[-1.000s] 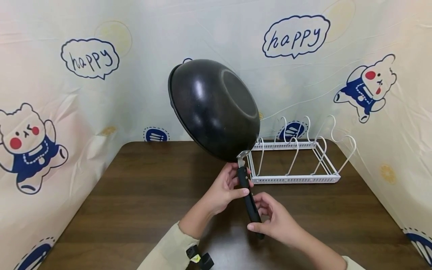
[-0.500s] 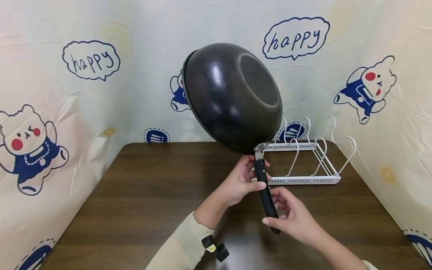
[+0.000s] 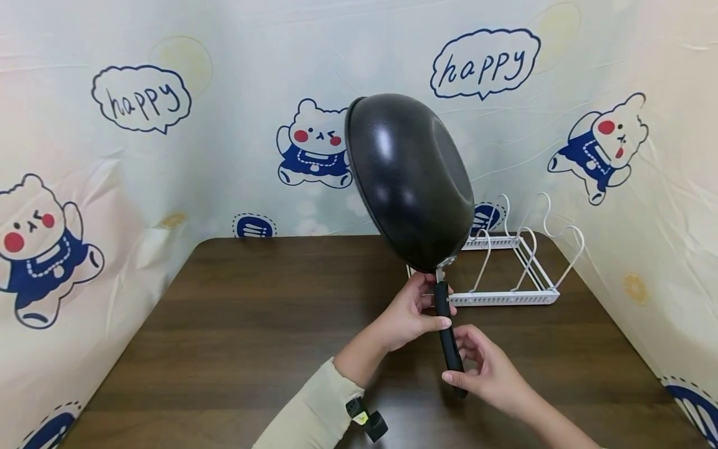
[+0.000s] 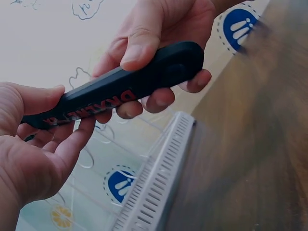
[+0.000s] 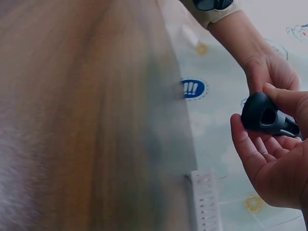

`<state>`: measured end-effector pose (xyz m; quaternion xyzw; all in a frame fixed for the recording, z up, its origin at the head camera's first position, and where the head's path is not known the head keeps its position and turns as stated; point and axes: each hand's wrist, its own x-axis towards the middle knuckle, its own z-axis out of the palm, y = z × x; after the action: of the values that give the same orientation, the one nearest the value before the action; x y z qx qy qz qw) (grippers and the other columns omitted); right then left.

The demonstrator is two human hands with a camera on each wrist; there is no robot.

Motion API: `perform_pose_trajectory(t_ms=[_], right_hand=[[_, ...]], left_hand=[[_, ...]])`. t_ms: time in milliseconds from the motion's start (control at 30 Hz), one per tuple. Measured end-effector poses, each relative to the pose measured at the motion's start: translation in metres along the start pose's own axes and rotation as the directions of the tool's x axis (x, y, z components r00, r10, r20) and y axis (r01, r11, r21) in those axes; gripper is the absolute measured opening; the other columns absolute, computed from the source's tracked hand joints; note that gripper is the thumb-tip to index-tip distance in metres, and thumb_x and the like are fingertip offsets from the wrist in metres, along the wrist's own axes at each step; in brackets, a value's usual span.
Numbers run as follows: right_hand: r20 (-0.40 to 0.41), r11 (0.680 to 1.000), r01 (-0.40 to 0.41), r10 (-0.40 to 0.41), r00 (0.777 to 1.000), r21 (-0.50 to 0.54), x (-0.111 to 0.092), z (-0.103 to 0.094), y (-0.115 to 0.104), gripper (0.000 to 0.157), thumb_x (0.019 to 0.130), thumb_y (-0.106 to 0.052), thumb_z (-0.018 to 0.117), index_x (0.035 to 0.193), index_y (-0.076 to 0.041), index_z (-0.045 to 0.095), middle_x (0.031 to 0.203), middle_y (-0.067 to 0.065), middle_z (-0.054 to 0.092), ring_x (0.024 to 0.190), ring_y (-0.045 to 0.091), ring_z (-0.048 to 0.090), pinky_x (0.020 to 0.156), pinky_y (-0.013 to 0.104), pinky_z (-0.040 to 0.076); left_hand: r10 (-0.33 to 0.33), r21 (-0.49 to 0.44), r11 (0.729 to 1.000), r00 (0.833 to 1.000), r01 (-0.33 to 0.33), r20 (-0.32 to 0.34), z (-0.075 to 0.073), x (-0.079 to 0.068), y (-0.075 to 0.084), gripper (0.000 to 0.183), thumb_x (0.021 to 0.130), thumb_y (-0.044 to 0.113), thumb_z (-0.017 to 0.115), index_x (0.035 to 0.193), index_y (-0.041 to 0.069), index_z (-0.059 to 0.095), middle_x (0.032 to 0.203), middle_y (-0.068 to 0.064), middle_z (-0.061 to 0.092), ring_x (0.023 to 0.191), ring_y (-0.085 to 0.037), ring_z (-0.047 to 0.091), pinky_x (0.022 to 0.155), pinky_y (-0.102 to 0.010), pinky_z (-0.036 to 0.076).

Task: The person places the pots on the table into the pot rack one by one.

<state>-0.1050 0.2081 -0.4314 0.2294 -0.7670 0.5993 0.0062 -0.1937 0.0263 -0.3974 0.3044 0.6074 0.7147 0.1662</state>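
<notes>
A black wok (image 3: 404, 181) is held up over the table, its outer bottom turned to the right and its handle pointing down toward me. My left hand (image 3: 412, 315) grips the upper part of the black handle (image 3: 450, 349), just below the metal bracket. Lower down, my right hand (image 3: 488, 371) pinches the handle near its end, thumb on one side and fingers on the other. In the left wrist view, red lettering runs along the handle (image 4: 120, 86) between both hands. The right wrist view shows the hanging hole in the handle's end (image 5: 257, 113).
A white wire rack (image 3: 505, 299) with curved upright dividers stands at the back right, partly hidden behind the wok. The brown wooden table (image 3: 252, 324) reaches back to a printed cloth backdrop (image 3: 247, 143) with bears and "happy" bubbles.
Both hands have carried the wok to the right, nearer the rack. It rose a little, then came down slightly, and has turned so its base shows more edge-on.
</notes>
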Motion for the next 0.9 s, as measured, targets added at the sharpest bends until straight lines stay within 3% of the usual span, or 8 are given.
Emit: perform_pose_trajectory(t_ms=[167,233,500,700,800,900], right_hand=[[0.041,1.0,-0.009,0.008,0.999,0.024,-0.005,0.004,0.015,0.049,0.083,0.0,0.075,0.123,0.002,0.046,0.105,0.021,0.057,0.094,0.015,0.064,0.063,0.035,0.058],[0.055,0.999,-0.02,0.018,0.998,0.03,-0.006,0.006,0.02,0.049,0.084,0.0,0.074,0.122,0.003,0.045,0.105,0.024,0.056,0.096,0.017,0.065,0.065,0.035,0.058],[0.1,0.993,-0.058,0.047,0.994,0.107,-0.011,0.009,0.031,0.052,0.083,0.0,0.074,0.124,0.008,0.042,0.103,0.031,0.057,0.096,0.021,0.067,0.065,0.035,0.058],[0.173,0.96,-0.173,0.137,0.975,0.218,-0.013,0.013,0.031,0.074,0.084,0.002,0.073,0.14,0.012,0.025,0.109,0.036,0.055,0.097,0.029,0.067,0.072,0.036,0.058],[0.2,0.935,-0.249,0.201,0.959,0.254,-0.013,0.015,0.031,0.078,0.085,0.002,0.072,0.143,0.009,0.021,0.111,0.032,0.055,0.099,0.033,0.066,0.073,0.036,0.057],[0.198,0.931,-0.271,0.226,0.954,0.245,-0.014,0.016,0.032,0.079,0.085,0.001,0.072,0.144,0.008,0.021,0.111,0.029,0.056,0.099,0.033,0.065,0.072,0.036,0.057]], left_hand=[[-0.051,0.048,0.997,0.997,0.054,-0.053,0.004,-0.003,-0.009,0.069,0.078,-0.018,0.07,0.134,0.009,0.04,0.125,-0.014,0.052,0.098,-0.022,0.067,0.078,-0.033,0.057],[-0.056,0.067,0.996,0.996,0.061,-0.065,0.006,-0.005,-0.013,0.068,0.077,-0.018,0.071,0.132,0.007,0.041,0.125,-0.008,0.052,0.097,-0.021,0.068,0.076,-0.032,0.057],[-0.065,0.156,0.985,0.997,0.072,-0.052,0.01,-0.008,-0.024,0.06,0.075,-0.017,0.073,0.124,0.001,0.043,0.115,-0.011,0.058,0.091,-0.015,0.067,0.07,-0.025,0.056],[-0.063,0.249,0.966,0.998,0.064,-0.011,0.009,-0.011,-0.027,0.061,0.074,-0.01,0.079,0.124,0.003,0.046,0.112,-0.007,0.054,0.085,-0.01,0.066,0.067,-0.025,0.056],[-0.06,0.322,0.945,0.998,0.055,0.005,0.008,-0.011,-0.029,0.062,0.074,-0.005,0.081,0.125,0.004,0.046,0.113,-0.005,0.054,0.085,-0.007,0.065,0.069,-0.024,0.055],[-0.066,0.362,0.93,0.998,0.057,0.013,0.007,-0.01,-0.031,0.062,0.074,-0.002,0.082,0.125,0.006,0.046,0.114,-0.005,0.054,0.084,-0.006,0.064,0.071,-0.024,0.055]])
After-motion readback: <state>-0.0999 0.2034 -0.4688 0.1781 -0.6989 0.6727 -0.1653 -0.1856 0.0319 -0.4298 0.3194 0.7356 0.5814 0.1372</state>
